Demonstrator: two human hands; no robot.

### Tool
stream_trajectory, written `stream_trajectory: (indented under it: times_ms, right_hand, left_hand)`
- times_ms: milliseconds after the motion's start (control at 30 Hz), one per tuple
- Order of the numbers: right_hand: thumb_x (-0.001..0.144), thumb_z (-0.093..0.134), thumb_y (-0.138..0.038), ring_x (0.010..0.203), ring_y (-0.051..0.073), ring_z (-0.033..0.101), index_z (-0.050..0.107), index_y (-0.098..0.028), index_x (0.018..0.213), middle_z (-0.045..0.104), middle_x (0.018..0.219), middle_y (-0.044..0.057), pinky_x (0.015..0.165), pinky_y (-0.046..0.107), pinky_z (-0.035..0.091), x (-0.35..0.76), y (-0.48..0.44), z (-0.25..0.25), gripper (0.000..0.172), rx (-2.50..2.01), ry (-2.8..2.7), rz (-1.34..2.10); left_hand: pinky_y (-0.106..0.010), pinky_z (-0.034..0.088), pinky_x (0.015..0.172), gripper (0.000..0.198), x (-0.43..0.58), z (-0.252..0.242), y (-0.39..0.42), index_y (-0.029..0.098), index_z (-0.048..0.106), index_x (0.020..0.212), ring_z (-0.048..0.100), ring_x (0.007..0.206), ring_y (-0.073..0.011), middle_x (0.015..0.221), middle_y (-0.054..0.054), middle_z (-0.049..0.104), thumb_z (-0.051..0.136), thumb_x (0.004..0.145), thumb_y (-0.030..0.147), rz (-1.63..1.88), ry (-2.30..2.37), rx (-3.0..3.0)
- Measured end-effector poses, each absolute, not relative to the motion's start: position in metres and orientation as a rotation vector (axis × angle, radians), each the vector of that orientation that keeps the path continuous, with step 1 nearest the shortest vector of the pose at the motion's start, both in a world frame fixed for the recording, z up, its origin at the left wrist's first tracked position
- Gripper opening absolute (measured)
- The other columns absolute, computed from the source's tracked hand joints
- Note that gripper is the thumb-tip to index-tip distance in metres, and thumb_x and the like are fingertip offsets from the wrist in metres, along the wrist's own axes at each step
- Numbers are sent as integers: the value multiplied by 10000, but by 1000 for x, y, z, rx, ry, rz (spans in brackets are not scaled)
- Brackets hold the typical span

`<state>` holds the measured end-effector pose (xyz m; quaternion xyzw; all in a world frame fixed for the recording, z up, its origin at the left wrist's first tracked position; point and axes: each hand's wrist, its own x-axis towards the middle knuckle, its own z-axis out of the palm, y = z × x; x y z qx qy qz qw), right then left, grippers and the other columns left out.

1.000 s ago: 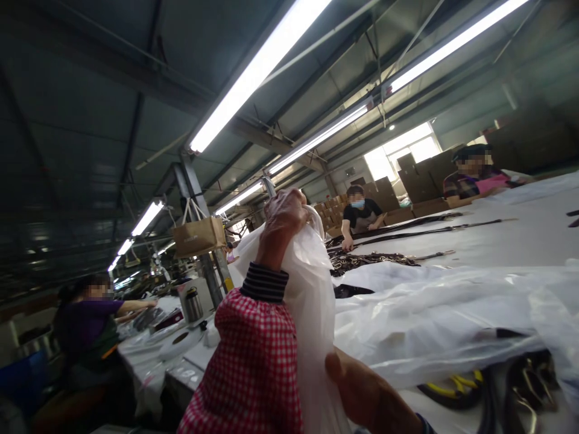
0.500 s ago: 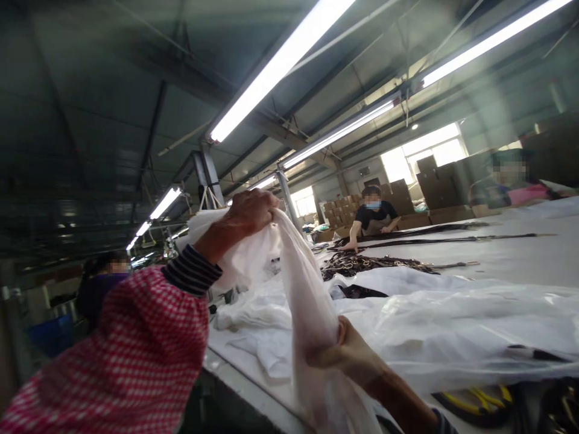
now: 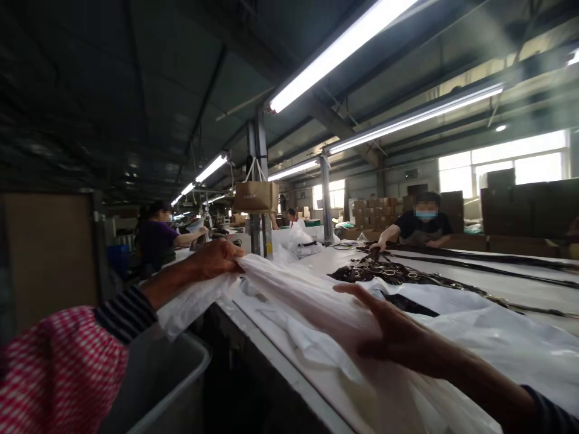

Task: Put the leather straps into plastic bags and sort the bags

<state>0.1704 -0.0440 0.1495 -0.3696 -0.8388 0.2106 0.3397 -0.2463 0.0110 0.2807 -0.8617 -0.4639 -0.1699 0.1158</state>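
My left hand (image 3: 219, 256) is closed on the gathered end of a thin white plastic bag (image 3: 298, 289), beside the table's edge. The bag stretches to the right, low over the table (image 3: 271, 343), and a loose part hangs to the left of my left hand. My right hand (image 3: 380, 325) rests against the bag with thumb and fingers apart, its fingertips partly hidden in the film. More white plastic (image 3: 511, 337) lies on the table beyond my right forearm.
A pile of dark straps with metal rings (image 3: 393, 271) lies on the table, with a masked person (image 3: 425, 223) behind it. A grey bin (image 3: 199, 361) stands below the table's left edge. Another person (image 3: 156, 238) in purple is at the left. A brown bag (image 3: 256, 198) hangs from a post.
The view has turned left and down. My left hand has lowered, and the bag has gone from hanging steeply to lying nearly flat. The fingers of my right hand have spread.
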Motion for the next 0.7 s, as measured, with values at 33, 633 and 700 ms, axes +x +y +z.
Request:
stream_trajectory:
  times_ms: [33,633,700]
  right_hand:
    - [703,780,-323,1272,363,504,330,-316,1568,524,1470,93,1072,472,395,164,-45,147,976,-991,-2234,560]
    - [495,899,-369,918,220,639,726,-268,1180,724,1051,-29,708,230,487,96,-16,104,713,-1185,-2356,1487]
    - [511,891,-391,887,205,640,710,-271,1200,725,1040,-37,687,224,486,95,-17,104,723,-1112,-2363,1571]
  left_hand:
    - [-250,329,615,312,-253,268,12,164,600,652,565,659,-157,632,9,591,637,810,431,-476,-1409,-2545]
    - [-224,288,657,274,-321,187,-27,183,631,739,564,682,-144,712,17,647,479,919,323,-300,-1603,-2509]
    - [-231,284,657,292,-324,189,-28,183,628,747,564,681,-146,720,12,648,452,933,323,-303,-1582,-2485]
